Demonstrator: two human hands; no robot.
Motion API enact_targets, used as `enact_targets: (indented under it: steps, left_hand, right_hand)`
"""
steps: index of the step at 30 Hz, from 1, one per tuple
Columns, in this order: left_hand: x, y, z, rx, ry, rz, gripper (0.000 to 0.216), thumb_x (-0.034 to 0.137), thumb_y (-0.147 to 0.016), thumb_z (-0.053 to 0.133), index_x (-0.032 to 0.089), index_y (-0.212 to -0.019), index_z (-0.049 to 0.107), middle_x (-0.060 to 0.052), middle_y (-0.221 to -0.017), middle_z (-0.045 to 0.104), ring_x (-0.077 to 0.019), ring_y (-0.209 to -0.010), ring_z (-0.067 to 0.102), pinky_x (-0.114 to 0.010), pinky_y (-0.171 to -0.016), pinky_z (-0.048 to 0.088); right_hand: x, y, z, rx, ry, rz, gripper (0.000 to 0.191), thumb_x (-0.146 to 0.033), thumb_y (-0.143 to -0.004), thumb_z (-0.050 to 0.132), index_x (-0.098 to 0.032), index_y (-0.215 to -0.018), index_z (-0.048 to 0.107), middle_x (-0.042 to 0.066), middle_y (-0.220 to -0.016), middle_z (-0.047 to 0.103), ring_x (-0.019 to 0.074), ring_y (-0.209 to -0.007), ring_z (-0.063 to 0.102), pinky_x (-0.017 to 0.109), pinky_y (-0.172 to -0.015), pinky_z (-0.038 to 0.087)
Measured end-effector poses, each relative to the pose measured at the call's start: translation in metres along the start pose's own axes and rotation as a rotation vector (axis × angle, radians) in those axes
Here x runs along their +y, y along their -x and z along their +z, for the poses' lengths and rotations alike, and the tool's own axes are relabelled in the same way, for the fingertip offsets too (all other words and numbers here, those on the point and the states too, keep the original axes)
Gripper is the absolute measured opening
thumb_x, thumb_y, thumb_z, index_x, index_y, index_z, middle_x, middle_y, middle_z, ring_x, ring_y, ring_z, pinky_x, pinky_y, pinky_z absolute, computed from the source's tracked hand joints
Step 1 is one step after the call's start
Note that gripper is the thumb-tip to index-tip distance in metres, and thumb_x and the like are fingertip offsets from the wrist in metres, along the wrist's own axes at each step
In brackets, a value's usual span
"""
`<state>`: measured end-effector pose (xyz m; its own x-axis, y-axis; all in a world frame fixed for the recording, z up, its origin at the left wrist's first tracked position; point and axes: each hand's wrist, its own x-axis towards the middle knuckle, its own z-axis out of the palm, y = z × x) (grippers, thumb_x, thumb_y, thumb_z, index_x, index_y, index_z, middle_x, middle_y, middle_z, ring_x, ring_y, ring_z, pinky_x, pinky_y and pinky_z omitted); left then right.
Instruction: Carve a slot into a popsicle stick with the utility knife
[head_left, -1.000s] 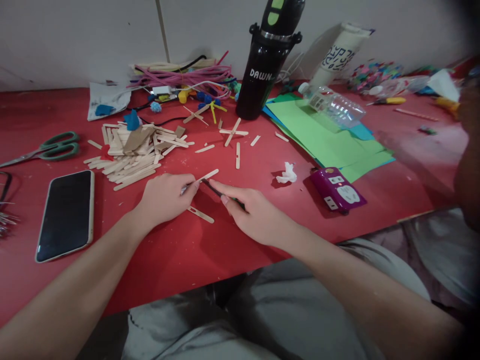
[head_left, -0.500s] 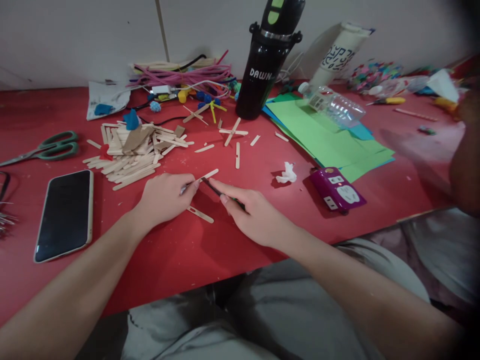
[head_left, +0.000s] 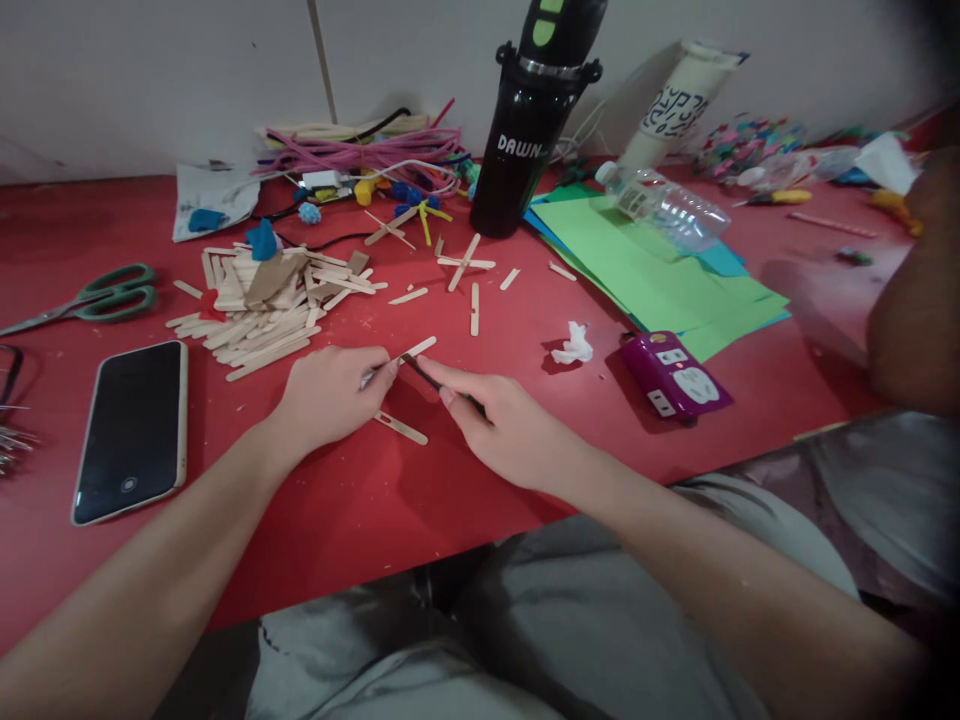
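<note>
My left hand (head_left: 334, 392) is closed, pinching a wooden craft stick (head_left: 421, 347) against the red table. A small greyish bit shows at its fingers; I cannot make out what it is. My right hand (head_left: 501, 425) grips a slim dark knife (head_left: 427, 376), index finger stretched along it, its tip touching the held stick. Just below the left fingers lies another craft stick (head_left: 403, 428) with a slot cut in it. Beyond the hands are a notched stick (head_left: 475, 310) and two sticks joined in a cross (head_left: 466, 263).
A heap of craft sticks (head_left: 262, 335), a phone (head_left: 133, 430) and green-handled scissors (head_left: 120, 295) lie left. A black bottle (head_left: 517, 140) stands at the back. Rightward are green paper (head_left: 645, 270), a plastic bottle (head_left: 675, 208), crumpled tissue (head_left: 574, 344), a purple power adapter (head_left: 671, 375) and another person's arm (head_left: 915, 300).
Both my hands stay almost where they were, the knife still on the stick. A small round mark has appeared on the phone screen. The other person's arm has shifted left.
</note>
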<state>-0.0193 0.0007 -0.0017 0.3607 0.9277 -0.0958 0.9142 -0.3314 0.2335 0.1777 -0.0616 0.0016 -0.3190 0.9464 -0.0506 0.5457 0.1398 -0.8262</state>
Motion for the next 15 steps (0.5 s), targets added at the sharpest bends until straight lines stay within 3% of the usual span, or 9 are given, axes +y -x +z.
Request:
enact_targets:
  steps: [9, 15]
  left_hand:
    - [0.0008, 0.0006, 0.0001, -0.005, 0.005, -0.009, 0.036, 0.045, -0.089, 0.035, 0.022, -0.068, 0.052, -0.001, -0.065, 0.059, -0.017, -0.066, 0.053, -0.029, -0.054, 0.022]
    - [0.0, 0.0016, 0.0, 0.006, 0.012, -0.001, 0.036, 0.045, -0.089, 0.035, 0.022, -0.067, 0.05, -0.001, -0.064, 0.057, -0.0169, -0.065, 0.052, -0.029, -0.055, 0.022]
  right_hand:
    - [0.0002, 0.0013, -0.0002, -0.001, 0.017, 0.005, 0.051, -0.019, -0.094, 0.04, -0.022, -0.145, 0.043, 0.007, -0.123, 0.068, 0.0181, -0.098, 0.067, 0.035, -0.093, 0.049]
    - [-0.0029, 0.0023, -0.0001, 0.012, 0.047, 0.0, 0.052, -0.017, -0.093, 0.04, -0.02, -0.144, 0.045, 0.008, -0.125, 0.067, 0.0197, -0.105, 0.065, 0.035, -0.093, 0.049]
